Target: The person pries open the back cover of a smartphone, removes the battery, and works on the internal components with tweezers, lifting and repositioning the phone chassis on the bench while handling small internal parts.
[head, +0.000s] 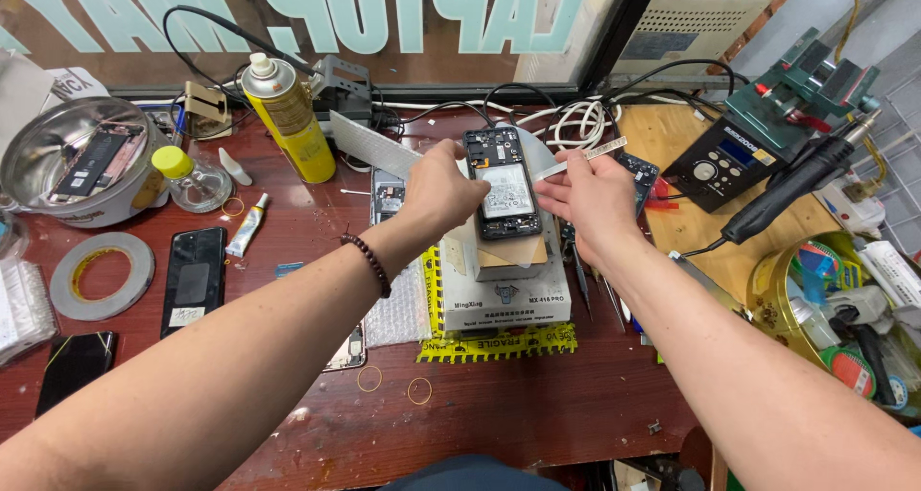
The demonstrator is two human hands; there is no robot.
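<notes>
Head view: the left hand (pixel 439 192) grips the left edge of an opened phone (pixel 503 184), its back cover off and its battery and boards exposed, fingers curled shut around the edge. The phone is held upright over a white box (pixel 506 290) at the middle of the bench. The right hand (pixel 587 198) pinches a thin white strip (pixel 581 159) between thumb and fingertips, its free end pointing up and right, just beside the phone's right edge. Judged step: the strip is being peeled away from, or brought to, the phone's frame; which one cannot be told. The next move likely calls for a steady left hold and a slow, even pull or placement along the edge. Room: little to the right, where tweezers (pixel 582 278) and a soldering handle (pixel 791 189) lie near; to the left a yellow spray can (pixel 286 117) and a small glass bottle (pixel 189 177) stand well apart. The space above the box is open.
</notes>
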